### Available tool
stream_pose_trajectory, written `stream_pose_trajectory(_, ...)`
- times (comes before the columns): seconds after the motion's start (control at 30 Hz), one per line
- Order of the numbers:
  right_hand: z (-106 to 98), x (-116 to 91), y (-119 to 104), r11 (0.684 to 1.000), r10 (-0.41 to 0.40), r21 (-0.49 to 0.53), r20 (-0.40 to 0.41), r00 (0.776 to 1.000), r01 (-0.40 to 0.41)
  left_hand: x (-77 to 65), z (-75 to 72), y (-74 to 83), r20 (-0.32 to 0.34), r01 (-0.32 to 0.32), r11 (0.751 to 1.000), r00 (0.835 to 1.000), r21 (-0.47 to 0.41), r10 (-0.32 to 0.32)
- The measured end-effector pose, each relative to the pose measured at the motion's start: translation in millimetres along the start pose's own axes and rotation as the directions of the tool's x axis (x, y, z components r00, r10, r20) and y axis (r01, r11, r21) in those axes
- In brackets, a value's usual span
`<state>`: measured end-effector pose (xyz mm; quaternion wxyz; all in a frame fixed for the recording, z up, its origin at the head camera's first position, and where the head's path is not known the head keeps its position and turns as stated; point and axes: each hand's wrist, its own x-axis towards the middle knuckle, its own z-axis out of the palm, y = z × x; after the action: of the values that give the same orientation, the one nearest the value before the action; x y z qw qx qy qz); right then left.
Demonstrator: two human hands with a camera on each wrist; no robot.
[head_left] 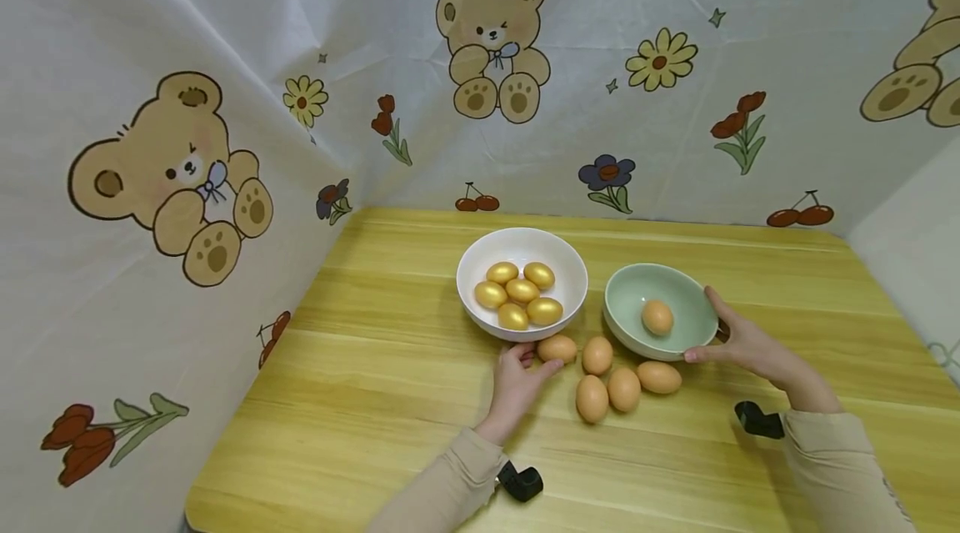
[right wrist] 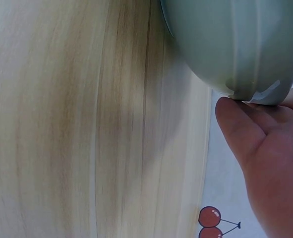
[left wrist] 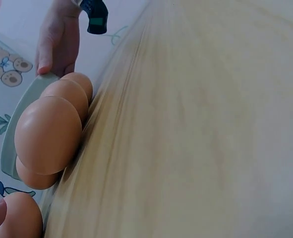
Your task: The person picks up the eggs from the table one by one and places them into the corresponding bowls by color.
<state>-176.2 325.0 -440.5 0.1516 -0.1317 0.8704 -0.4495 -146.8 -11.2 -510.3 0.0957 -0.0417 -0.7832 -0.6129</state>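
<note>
My left hand is at the front of the white bowl, with its thumb by a brown egg. In the left wrist view, a fingertip overlaps the edge of a brown egg; the rest of that hand is out of frame. On the right, my right hand holds the side of the light green bowl, thumb at the front and fingers spread along the far side. One brown egg lies inside it. In the right wrist view, fingertips touch the green bowl low on its wall.
Several golden eggs fill the white bowl. Between my hands, more brown eggs lie loose on the wooden table. A patterned cloth hangs behind and at the left. Black camera mounts stick out at both wrists.
</note>
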Motion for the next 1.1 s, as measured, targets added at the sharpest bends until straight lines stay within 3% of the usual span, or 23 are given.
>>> stream_pose_trajectory(0.07,-0.2,-0.4,-1.0,1.000,0.004,-0.003,-0.002,1.000,-0.004,0.6,0.8,3.4,-0.004,0.043,0.999,0.999,0.014,-0.043)
stream_pose_trajectory(0.4,-0.6,-1.4,-2.1,0.999,0.024,-0.035,0.002,1.000,-0.024,1.2,3.5,3.6,-0.003,0.101,0.993,0.995,0.053,-0.101)
stream_pose_trajectory(0.63,0.4,-0.4,2.8,0.999,0.023,-0.025,0.008,1.000,-0.023,-0.8,-1.5,-3.1,0.026,0.101,0.994,0.995,-0.051,-0.100)
stream_pose_trajectory(0.87,0.4,0.6,3.7,1.000,0.009,0.011,0.009,1.000,-0.009,-3.8,-9.7,-3.3,0.065,0.152,0.971,0.988,-0.183,-0.142)
stream_pose_trajectory(1.1,0.1,1.5,-0.1,1.000,-0.004,0.026,0.010,1.000,0.004,-8.8,-13.4,4.7,0.104,0.173,0.962,0.983,-0.211,-0.154)
